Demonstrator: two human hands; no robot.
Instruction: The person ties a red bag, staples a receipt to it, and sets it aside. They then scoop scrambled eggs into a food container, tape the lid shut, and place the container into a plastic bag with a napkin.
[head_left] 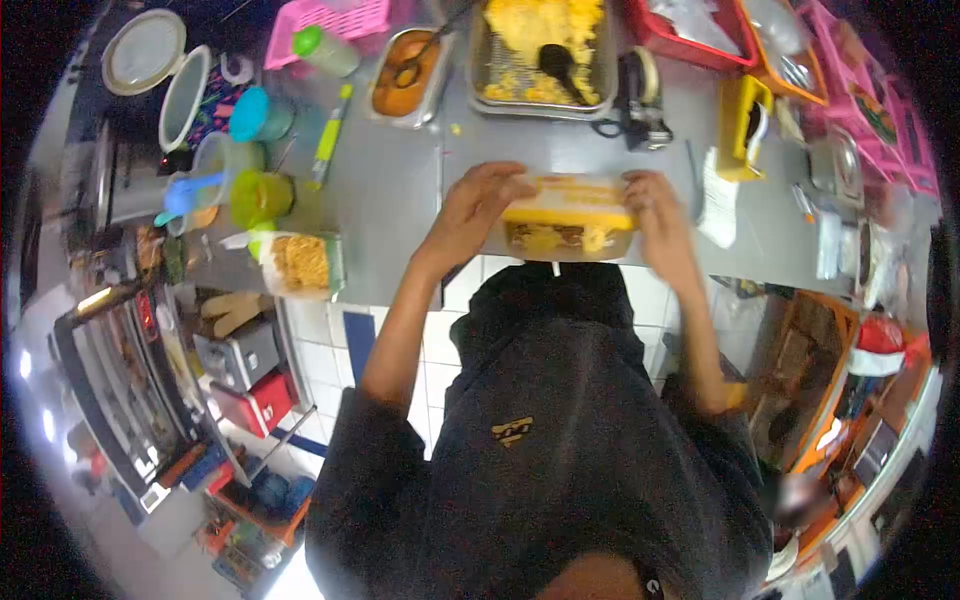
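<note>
A clear food box (pixel 570 241) with a yellow printed sleeve (pixel 572 205) around it sits at the near edge of the grey counter (pixel 385 215). Yellow and brown food shows through its front. My left hand (pixel 480 205) is at the box's left end, fingers bent over the sleeve's upper left corner. At the right end, my right hand (pixel 655 210) has its fingers curled against the sleeve's upper right corner. Both hands are slightly blurred.
Beyond the box are a metal tray of yellow food (pixel 540 108), a pan of orange sauce (pixel 405 122) and a tape dispenser (pixel 645 105). Cups and a bag of fried bits (pixel 303 265) stand left. A yellow holder (pixel 738 130) and paper strip (pixel 717 205) lie right.
</note>
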